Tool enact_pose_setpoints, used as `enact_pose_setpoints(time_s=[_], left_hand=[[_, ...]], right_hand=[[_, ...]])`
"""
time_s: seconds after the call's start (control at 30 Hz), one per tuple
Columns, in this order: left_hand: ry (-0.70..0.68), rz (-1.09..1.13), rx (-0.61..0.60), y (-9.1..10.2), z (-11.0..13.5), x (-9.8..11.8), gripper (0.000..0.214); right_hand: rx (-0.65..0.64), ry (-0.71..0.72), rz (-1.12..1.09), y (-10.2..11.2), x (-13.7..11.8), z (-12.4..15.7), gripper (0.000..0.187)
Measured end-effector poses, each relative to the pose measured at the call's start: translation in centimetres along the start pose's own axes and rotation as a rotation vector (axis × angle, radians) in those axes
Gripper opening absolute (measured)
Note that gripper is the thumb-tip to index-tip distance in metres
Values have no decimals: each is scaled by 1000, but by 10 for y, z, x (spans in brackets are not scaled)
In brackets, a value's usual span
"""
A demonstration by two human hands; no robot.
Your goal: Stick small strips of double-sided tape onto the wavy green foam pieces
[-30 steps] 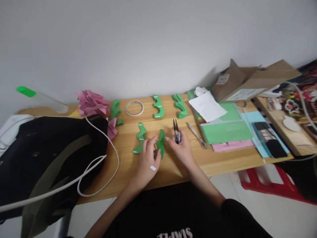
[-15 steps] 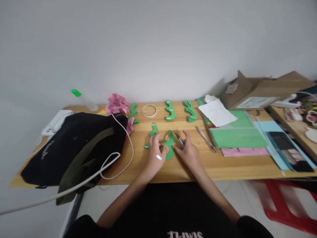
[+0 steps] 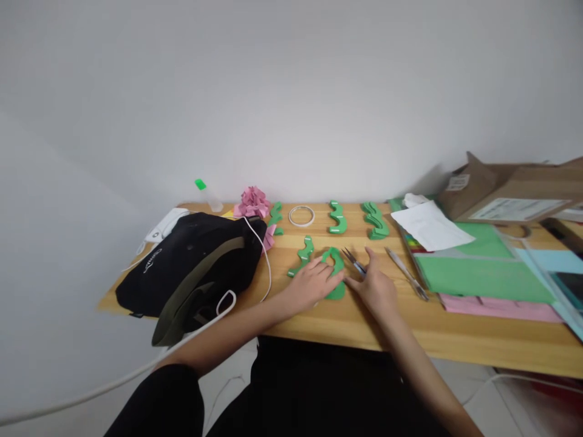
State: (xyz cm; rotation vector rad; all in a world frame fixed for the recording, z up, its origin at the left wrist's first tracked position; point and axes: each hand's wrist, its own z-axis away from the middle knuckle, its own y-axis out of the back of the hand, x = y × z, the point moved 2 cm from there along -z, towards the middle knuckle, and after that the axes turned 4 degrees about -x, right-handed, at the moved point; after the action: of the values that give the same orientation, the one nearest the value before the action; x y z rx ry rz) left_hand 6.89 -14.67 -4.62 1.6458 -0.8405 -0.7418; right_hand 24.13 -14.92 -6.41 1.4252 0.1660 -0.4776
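Note:
My left hand lies palm down with its fingers stretched flat over a green wavy-edged paper piece. Part of that piece is hidden beneath the fingers. Just to the right, my right hand has its thumb close to the piece's edge and its index finger pointing away. A slim pointed tool, apparently small scissors, juts from between that thumb and index finger; its rear end is covered by the hand. Beyond my left hand lies another green wavy strip.
Farther back are a white ring, green wavy pieces, a green stack and pink crumpled paper. A black bag with a white cable sits left. On the right are a pen-like tool, green sheets and a cardboard box.
The view has turned left, so the table's contents appear farther right. My left hand has flattened, its fingers reaching across the green piece. My right hand and the scissors hold nearly the same place.

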Motion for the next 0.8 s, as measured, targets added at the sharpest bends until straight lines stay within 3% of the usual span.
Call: enact_pose_setpoints(time_s=[0.13,0.3,0.43,0.57,0.67,0.8], left_hand=[[-109,44,-86,-8,4,-7,45],[-122,87,-160,-11,5,-6,42],[-84,12,-70,-16,4,2,35],[-66,-59,56,-20,3,8,26],[-53,-36,65,-20,2,9,24],[-49,4,53,-15,1,7,24]], right_hand=[[-10,8,8,2,1,-4,86],[9,4,-5,0,4,-7,85],[44,-3,-88,-2,9,-7,84],[89,4,-426,1,12,-8,62],[97,-57,-781,8,10,-12,39],[-26,-221,-1068,14,4,-19,37]])
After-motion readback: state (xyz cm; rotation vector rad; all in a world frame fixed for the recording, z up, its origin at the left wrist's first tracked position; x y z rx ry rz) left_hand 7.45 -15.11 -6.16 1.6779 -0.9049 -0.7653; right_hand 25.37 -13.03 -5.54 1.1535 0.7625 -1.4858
